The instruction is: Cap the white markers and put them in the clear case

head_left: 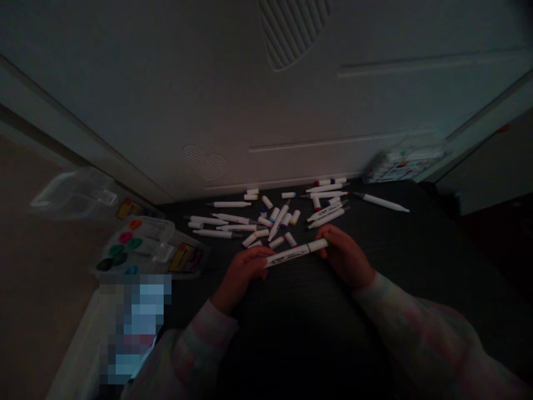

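The scene is dim. Both my hands hold one white marker [296,253] level above a dark mat [416,250]. My left hand [244,275] is closed on the marker's left end, and my right hand [345,256] is closed on its right end. Just beyond my hands lie several loose white markers [233,219] and several small marker caps [275,214], scattered across the mat. One lone marker [383,203] lies apart at the right.
A clear plastic case [150,247] with coloured marker ends sits at the left, and a clear lid [75,191] lies beyond it. Another marker box [403,164] rests at the back right against a white panelled door [266,100]. A blurred patch covers the lower left.
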Available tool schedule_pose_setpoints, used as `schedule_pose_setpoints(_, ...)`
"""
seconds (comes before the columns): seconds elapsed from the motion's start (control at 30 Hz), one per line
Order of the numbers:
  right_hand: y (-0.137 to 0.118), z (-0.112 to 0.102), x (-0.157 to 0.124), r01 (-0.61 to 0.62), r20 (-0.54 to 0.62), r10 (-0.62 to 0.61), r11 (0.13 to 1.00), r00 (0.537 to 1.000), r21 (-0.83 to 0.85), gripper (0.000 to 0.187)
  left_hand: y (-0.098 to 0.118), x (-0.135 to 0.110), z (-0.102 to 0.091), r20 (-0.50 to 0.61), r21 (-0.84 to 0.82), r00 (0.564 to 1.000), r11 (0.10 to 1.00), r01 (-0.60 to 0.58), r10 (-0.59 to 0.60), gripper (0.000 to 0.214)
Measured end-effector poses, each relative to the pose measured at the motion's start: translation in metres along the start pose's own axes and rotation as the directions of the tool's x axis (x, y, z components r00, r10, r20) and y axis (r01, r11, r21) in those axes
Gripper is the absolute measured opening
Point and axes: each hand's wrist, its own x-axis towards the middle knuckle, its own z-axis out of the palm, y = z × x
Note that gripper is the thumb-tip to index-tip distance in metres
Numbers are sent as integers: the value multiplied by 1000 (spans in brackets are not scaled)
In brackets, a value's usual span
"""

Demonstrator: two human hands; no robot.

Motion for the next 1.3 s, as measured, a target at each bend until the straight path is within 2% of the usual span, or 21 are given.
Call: schedule_pose_setpoints(1.3,0,1,1,-16,-10,16,1000,1000,-18,13,1,0,0,-1,27,1000,1000,-6,6,31)
